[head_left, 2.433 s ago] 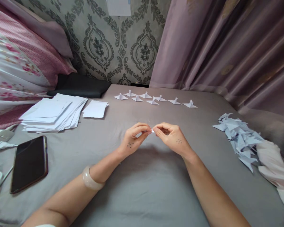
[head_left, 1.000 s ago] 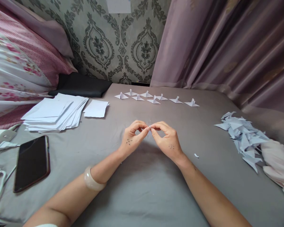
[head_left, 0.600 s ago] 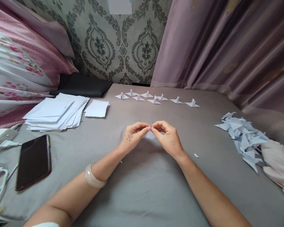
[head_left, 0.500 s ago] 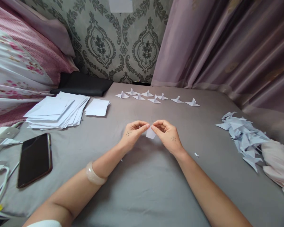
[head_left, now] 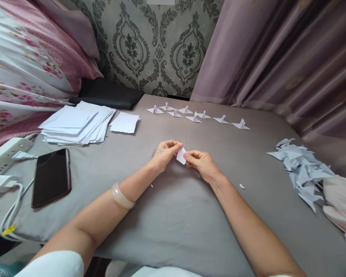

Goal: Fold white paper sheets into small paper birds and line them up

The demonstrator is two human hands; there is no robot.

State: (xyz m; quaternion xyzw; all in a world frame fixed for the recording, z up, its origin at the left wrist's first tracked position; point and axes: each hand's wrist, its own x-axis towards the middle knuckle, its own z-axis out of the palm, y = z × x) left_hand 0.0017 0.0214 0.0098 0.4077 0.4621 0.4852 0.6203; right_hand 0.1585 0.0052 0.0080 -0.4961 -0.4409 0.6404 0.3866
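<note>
Between my hands, a little above the grey cloth, is a small piece of folded white paper (head_left: 181, 156), tilted. My left hand (head_left: 167, 153) pinches its upper edge between thumb and finger. At the paper's right edge, my right hand (head_left: 201, 163) grips it with thumb and fingertips. The folds on its far side are hidden. Beyond my hands, several white folded paper figures (head_left: 193, 117) stand in loose rows. Far to the right lies a heap of folded paper pieces (head_left: 304, 165).
A stack of white paper sheets (head_left: 72, 125) and a smaller pile of paper squares (head_left: 125, 122) lie at left. Nearer are a phone (head_left: 51, 178), a power strip (head_left: 10, 153) and cables. A paper scrap (head_left: 242, 186) lies right of my right arm. Curtains (head_left: 233, 50) hang behind.
The paper has turned between my hands, and my right hand has moved from its top to its right edge. The whole view has shifted slightly.
</note>
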